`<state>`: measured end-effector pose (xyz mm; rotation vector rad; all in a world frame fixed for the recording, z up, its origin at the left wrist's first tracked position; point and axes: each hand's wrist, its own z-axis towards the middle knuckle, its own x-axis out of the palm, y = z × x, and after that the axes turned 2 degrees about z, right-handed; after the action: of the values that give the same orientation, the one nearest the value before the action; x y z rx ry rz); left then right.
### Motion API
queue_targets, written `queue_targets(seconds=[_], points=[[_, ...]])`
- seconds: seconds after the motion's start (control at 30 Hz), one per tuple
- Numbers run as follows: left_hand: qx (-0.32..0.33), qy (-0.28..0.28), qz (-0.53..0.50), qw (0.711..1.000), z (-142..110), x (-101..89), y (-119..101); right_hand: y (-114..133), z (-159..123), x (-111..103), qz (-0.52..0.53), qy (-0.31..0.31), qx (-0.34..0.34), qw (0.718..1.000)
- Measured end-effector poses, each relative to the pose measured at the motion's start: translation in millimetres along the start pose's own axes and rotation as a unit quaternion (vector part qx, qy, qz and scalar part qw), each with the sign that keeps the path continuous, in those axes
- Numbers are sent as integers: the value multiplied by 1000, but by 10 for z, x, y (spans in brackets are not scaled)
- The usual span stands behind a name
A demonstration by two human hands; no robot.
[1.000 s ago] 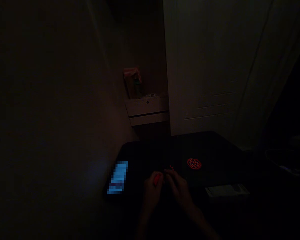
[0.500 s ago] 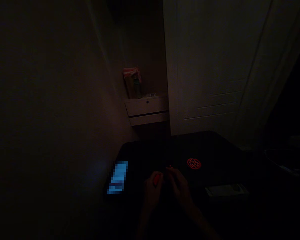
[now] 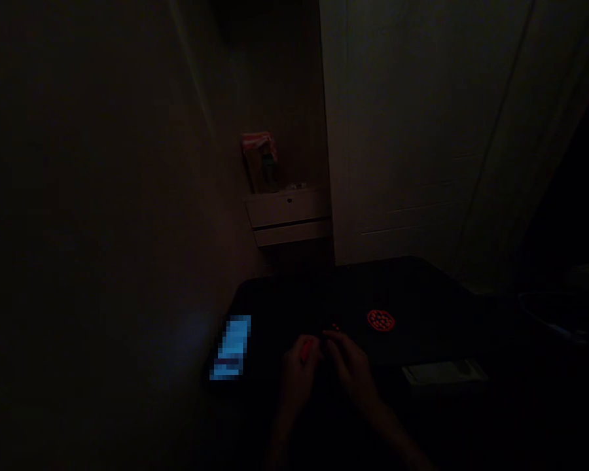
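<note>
Room: very dim, with a wall (image 3: 103, 229) on the left and a pale panel (image 3: 402, 131) at the back right.
Dark table (image 3: 285, 301): spread below both hands, its near edge lost in shadow.
Drawer unit (image 3: 292, 212): pale, beyond the table; a red-topped bundle (image 3: 260, 160) stands on it.
Left hand (image 3: 298, 363): curled round a red object (image 3: 306, 350), which shows between thumb and fingers.
Right hand (image 3: 349, 361): just beside the left, fingers bent; whether they pinch anything, I cannot tell.
Red bits (image 3: 335, 327): tiny, just past the right fingertips.
Round red piece (image 3: 381, 320): patterned, flat on the table, right of both hands.
Glowing screen (image 3: 232, 347): bluish, blurred into blocks, at the table's left side.
Pale box (image 3: 444, 373): low at the right, its details too dark to read.
</note>
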<state>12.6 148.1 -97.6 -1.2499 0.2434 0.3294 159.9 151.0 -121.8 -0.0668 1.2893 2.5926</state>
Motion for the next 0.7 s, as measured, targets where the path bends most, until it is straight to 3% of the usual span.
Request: queue_targets(seconds=[0.7], points=[[-8,-24,-13,1000,-7,-3,9,-9,-16,17,-6,2,-10,1000]])
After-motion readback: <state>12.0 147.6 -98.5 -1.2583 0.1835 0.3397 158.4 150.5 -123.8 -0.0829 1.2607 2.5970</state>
